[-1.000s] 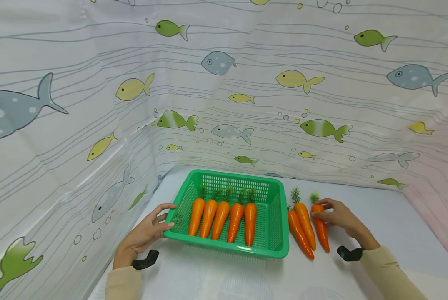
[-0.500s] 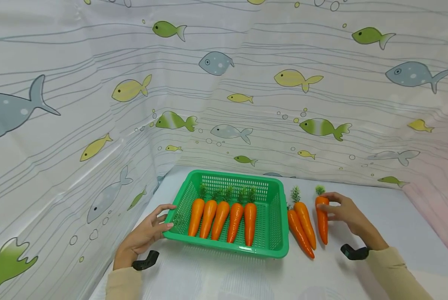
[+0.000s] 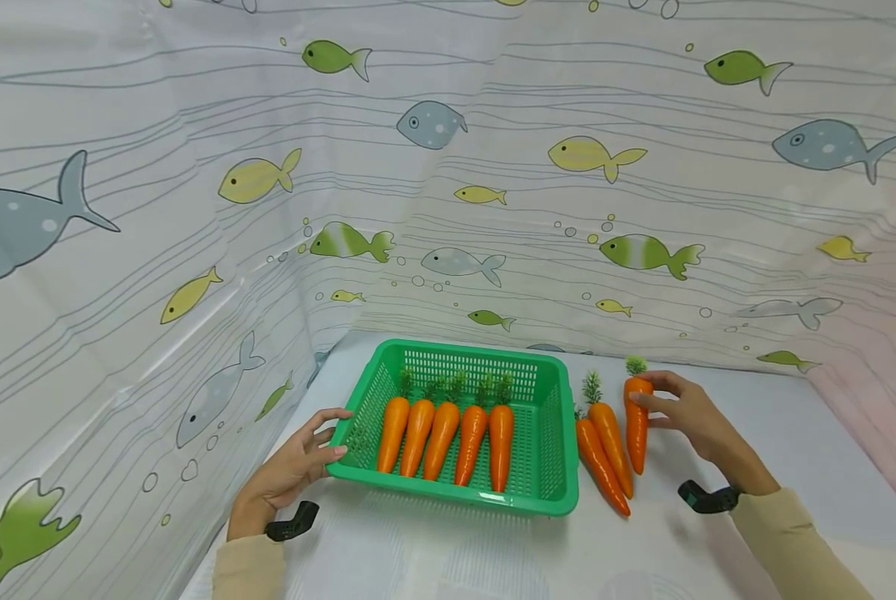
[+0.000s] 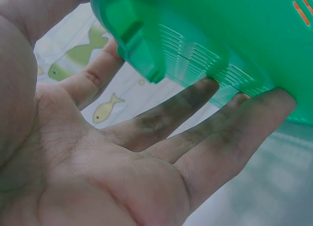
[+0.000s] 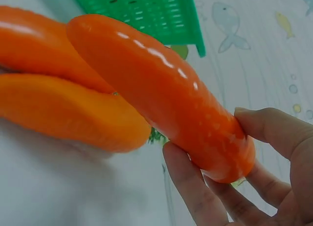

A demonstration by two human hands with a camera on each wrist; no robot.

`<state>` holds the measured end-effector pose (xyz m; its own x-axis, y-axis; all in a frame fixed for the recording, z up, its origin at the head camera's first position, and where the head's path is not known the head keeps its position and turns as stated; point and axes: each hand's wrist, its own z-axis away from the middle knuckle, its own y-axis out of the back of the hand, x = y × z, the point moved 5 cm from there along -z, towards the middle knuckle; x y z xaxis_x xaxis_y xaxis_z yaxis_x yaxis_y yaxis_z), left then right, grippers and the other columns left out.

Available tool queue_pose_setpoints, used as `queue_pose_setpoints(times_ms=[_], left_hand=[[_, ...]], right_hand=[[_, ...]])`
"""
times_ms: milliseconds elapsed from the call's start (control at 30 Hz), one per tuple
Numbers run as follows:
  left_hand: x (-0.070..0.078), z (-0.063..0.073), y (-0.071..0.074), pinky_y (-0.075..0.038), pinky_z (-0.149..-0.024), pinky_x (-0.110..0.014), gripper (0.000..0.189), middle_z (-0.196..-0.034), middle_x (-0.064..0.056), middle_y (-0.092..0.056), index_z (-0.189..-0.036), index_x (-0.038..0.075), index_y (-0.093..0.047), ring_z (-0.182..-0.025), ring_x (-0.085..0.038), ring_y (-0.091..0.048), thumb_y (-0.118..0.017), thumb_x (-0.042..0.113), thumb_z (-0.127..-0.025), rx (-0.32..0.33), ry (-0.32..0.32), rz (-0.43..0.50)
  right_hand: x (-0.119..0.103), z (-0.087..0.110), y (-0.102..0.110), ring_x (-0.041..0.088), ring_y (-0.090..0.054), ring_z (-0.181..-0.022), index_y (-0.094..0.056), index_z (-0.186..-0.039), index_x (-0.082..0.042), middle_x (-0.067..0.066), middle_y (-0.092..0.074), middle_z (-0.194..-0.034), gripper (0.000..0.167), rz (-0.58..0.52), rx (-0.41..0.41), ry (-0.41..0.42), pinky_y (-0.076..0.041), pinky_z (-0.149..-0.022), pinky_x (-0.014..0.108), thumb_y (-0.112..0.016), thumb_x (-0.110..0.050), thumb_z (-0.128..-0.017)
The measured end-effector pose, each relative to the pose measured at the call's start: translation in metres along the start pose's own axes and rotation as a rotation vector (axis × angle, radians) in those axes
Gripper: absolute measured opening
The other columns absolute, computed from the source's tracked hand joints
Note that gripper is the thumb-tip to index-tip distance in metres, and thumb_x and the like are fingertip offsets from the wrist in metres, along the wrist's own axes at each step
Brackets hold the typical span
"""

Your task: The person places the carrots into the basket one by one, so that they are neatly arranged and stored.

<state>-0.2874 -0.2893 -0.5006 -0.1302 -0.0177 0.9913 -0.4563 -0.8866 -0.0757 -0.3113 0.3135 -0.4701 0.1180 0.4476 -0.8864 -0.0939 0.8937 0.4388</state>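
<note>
Green perforated plastic forms the basket (image 3: pixel 526 446), the reference for all positions here. Five carrots (image 3: pixel 443 442) lie side by side inside it. The held carrot (image 3: pixel 637 433) is to the right of the basket, beyond two loose carrots (image 3: pixel 611 446) that lie just beside its right wall on the counter (image 3: pixel 402 550).

Grip, right hand (image 3: pixel 683 417): thumb and fingers pinch the held carrot at its thick, leafy end. Grip, left hand (image 3: pixel 297 457): thumb and fingers hold the basket at its left end.

Handling, as a judgement: maintain thumb pressure opposite the fingers, since the smooth, glossy surface may slip or rotate. Support the carrot below the leaf tuft (image 3: pixel 635 365); do not pull on the tuft. Lift the tapered tip clear of the two loose carrots before moving sideways. Use only enough left-hand force to steady the basket; excess could tilt it and make the five carrots slide.

View differences: the left wrist view shows fingers extended against the basket's slotted outer side, concealed in the head view. The right wrist view shows several fingers behind the thick end, and the tip overlapping the loose carrots; only the head view shows the full row inside the basket.
</note>
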Motion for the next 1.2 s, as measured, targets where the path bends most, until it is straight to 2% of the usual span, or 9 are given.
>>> queue_pose_setpoints(times_ms=[267,733,967,1200], left_hand=[[0.000,0.000,0.000,-0.052,-0.093,-0.044,0.061,-0.165,-0.023,-0.005,-0.154,0.012,-0.031,-0.145,-0.044,-0.021,-0.060,0.004,-0.101,-0.001,-0.010,-0.010],[0.000,0.001,0.000,-0.049,-0.097,-0.044,0.063,-0.166,-0.022,-0.001,-0.154,0.011,-0.031,-0.150,-0.047,-0.010,-0.062,0.005,-0.100,0.004,-0.001,-0.006],[0.001,0.000,0.000,-0.047,-0.098,-0.043,0.063,-0.165,-0.022,-0.010,-0.153,0.011,-0.032,-0.145,-0.044,-0.020,-0.063,0.005,-0.099,0.012,-0.007,-0.013],[0.000,0.000,0.000,-0.047,-0.098,-0.042,0.063,-0.165,-0.022,-0.011,-0.153,0.011,-0.034,-0.144,-0.044,-0.022,-0.065,0.005,-0.098,0.027,0.000,-0.010]], right_hand=[[-0.018,0.001,-0.006,0.034,-0.060,-0.118,-0.039,-0.153,-0.001,0.027,-0.042,-0.149,0.074,-0.039,-0.019,0.031,-0.058,-0.087,0.043,-0.069,-0.042,-0.099],[-0.058,0.002,-0.022,0.029,-0.062,-0.114,-0.040,-0.152,-0.001,0.024,-0.046,-0.147,0.070,-0.108,-0.062,0.099,-0.058,-0.087,0.042,-0.069,-0.039,-0.100],[-0.072,-0.001,-0.035,0.029,-0.062,-0.113,-0.043,-0.150,-0.002,0.024,-0.045,-0.148,0.068,-0.151,-0.079,0.098,-0.057,-0.090,0.045,-0.072,-0.036,-0.098],[-0.083,-0.006,-0.047,0.032,-0.061,-0.115,-0.046,-0.149,-0.005,0.021,-0.047,-0.147,0.069,-0.159,-0.074,0.088,-0.055,-0.092,0.048,-0.075,-0.039,-0.096]])
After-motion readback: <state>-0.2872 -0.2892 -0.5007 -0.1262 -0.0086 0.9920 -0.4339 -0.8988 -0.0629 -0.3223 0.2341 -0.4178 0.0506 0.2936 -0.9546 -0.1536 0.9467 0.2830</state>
